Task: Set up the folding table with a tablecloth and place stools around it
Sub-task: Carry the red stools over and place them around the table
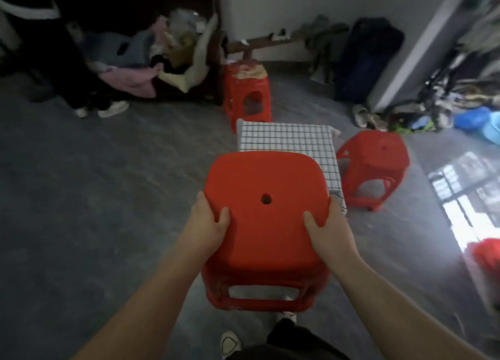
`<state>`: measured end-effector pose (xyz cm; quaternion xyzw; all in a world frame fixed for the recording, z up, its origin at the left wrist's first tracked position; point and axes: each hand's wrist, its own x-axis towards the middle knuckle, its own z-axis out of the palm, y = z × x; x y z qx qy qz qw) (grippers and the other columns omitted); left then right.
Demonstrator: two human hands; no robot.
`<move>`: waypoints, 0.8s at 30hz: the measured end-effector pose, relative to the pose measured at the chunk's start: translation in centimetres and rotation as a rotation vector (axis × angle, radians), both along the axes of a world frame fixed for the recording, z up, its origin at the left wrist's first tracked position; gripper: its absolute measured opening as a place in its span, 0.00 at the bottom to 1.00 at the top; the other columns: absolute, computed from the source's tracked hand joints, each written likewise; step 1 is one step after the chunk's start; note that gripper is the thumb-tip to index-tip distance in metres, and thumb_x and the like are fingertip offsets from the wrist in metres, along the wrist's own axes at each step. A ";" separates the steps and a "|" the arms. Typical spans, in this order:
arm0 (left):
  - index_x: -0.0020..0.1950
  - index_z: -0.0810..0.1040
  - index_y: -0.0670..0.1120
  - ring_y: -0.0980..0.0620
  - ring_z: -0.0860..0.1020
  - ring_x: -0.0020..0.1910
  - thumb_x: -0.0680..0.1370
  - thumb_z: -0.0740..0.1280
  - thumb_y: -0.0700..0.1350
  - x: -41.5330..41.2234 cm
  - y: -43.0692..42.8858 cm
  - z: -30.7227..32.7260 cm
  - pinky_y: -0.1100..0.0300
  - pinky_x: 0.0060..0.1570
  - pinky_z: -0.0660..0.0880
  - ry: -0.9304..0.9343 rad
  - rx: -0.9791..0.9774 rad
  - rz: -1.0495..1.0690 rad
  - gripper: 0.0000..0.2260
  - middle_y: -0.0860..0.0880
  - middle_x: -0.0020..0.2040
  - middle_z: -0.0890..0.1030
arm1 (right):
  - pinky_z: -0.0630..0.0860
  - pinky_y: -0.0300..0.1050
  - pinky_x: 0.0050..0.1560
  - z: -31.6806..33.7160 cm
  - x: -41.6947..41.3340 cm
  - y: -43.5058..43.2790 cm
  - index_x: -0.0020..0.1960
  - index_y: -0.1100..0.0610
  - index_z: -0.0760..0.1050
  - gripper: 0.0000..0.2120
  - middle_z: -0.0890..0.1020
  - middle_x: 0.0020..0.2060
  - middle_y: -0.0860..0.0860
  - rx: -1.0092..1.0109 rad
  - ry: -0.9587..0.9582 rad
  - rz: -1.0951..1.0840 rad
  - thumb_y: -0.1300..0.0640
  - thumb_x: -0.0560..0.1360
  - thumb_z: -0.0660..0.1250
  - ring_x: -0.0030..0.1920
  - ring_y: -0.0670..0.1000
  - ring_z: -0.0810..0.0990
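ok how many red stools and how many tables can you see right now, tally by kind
red stools: 3, one held by the left hand and right hand, one behind the table, one to its right
tables with checked tablecloth: 1
total: 4

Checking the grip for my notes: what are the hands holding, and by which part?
A red stool: left hand and right hand grip opposite side edges of its seat.

Held stool (266,211) before table (289,138); stools right (374,167) and behind (247,94).
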<state>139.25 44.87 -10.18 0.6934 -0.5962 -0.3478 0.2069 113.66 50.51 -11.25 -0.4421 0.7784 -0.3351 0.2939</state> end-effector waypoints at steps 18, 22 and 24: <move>0.76 0.62 0.50 0.52 0.76 0.59 0.78 0.71 0.50 -16.0 -10.1 -32.8 0.59 0.56 0.70 -0.011 0.338 -0.001 0.29 0.52 0.63 0.76 | 0.65 0.52 0.72 -34.2 -14.7 -7.3 0.81 0.52 0.46 0.41 0.61 0.77 0.52 0.340 -0.074 -0.094 0.46 0.78 0.66 0.74 0.51 0.65; 0.77 0.61 0.50 0.49 0.76 0.64 0.78 0.71 0.50 -17.1 -11.7 -41.1 0.56 0.61 0.72 -0.035 0.370 -0.010 0.31 0.50 0.67 0.76 | 0.65 0.55 0.73 -42.7 -15.7 -8.8 0.80 0.49 0.45 0.40 0.62 0.77 0.50 0.385 -0.114 -0.080 0.44 0.78 0.66 0.74 0.51 0.65; 0.78 0.60 0.50 0.49 0.76 0.64 0.78 0.70 0.50 -17.4 -11.9 -44.0 0.57 0.61 0.71 -0.051 0.376 -0.003 0.31 0.49 0.68 0.76 | 0.64 0.55 0.74 -45.8 -16.0 -9.2 0.80 0.50 0.45 0.40 0.62 0.77 0.51 0.402 -0.116 -0.059 0.45 0.78 0.66 0.75 0.51 0.64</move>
